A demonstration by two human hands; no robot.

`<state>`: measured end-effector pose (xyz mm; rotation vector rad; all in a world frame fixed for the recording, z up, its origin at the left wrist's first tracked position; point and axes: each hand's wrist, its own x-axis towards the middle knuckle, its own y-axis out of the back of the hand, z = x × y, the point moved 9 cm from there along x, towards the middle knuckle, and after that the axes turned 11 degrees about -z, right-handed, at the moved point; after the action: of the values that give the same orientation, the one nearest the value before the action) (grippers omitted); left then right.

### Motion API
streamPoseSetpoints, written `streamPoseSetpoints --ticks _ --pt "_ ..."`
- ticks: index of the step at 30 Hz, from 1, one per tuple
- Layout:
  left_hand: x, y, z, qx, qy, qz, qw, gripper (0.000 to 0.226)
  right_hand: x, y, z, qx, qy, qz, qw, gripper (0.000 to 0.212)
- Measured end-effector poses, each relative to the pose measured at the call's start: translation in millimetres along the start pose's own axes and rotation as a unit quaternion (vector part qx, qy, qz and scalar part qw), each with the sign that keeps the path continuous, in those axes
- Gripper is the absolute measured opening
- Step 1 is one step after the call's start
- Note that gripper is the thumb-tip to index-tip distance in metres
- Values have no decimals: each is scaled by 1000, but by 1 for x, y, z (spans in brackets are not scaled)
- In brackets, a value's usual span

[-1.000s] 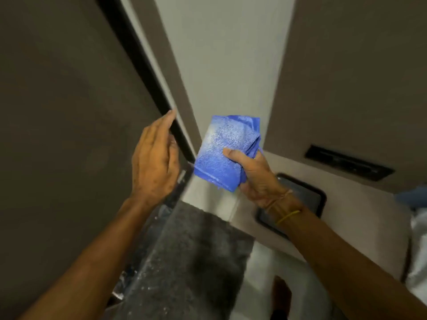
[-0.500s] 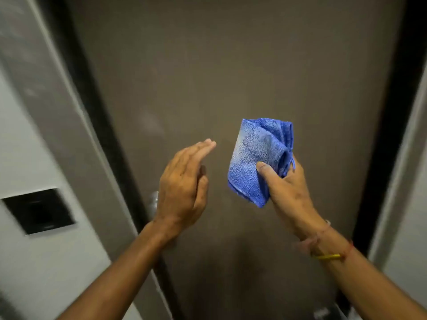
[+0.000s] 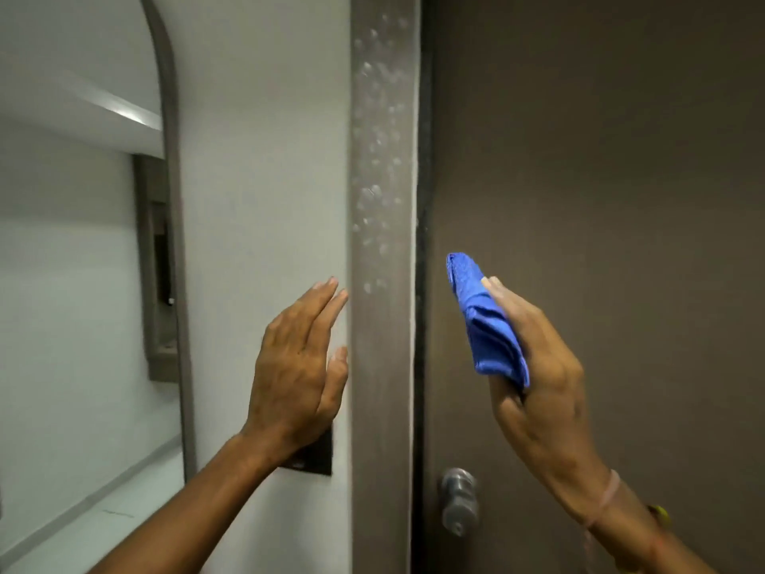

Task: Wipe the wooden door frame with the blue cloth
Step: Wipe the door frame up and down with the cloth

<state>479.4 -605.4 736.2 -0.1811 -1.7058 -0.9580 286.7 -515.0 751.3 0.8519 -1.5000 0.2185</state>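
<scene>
— Frame first: where does the wooden door frame (image 3: 383,283) stand?

— Upright through the middle of the view, between the white wall (image 3: 265,200) on its left and the brown door (image 3: 600,180) on its right. Pale spots and smears show along its upper half.

— And the blue cloth (image 3: 484,325)?

— Folded into a thick pad in the right hand (image 3: 538,366), held up in front of the door, just to the right of the frame. It is near the frame; I see a dark gap between them, so it does not look pressed on the wood.

— How do the fingers sit on it?

— The right hand's fingers are closed around the cloth from behind, with the thumb over its lower folds. A fingertip shows on the upper edge.

— The other hand?

— The left hand (image 3: 298,366) is raised flat, fingers straight and close together, holding nothing. Its fingertips are just beside the frame's left edge, over the wall; whether they touch it I cannot tell.

— Anything else close by?

— A round metal door knob (image 3: 459,501) low on the door, below the right hand, and a dark switch plate (image 3: 318,453) on the wall, partly hidden by the left wrist. Thin bands circle the right wrist.
</scene>
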Motion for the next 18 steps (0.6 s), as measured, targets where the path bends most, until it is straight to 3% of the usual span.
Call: streamPoseSetpoints --ticks 7,14,18 --pt "29 -5 -48 83 28 -42 995 59 16 -52 -26 -131 61 -48 988 47" --pt "57 -25 -83 114 12 -53 992 61 31 -85 -32 -211 55 -41 975 39" --pt "72 -34 -101 111 18 -37 993 63 40 -113 -30 -325 47 -71 942 52"
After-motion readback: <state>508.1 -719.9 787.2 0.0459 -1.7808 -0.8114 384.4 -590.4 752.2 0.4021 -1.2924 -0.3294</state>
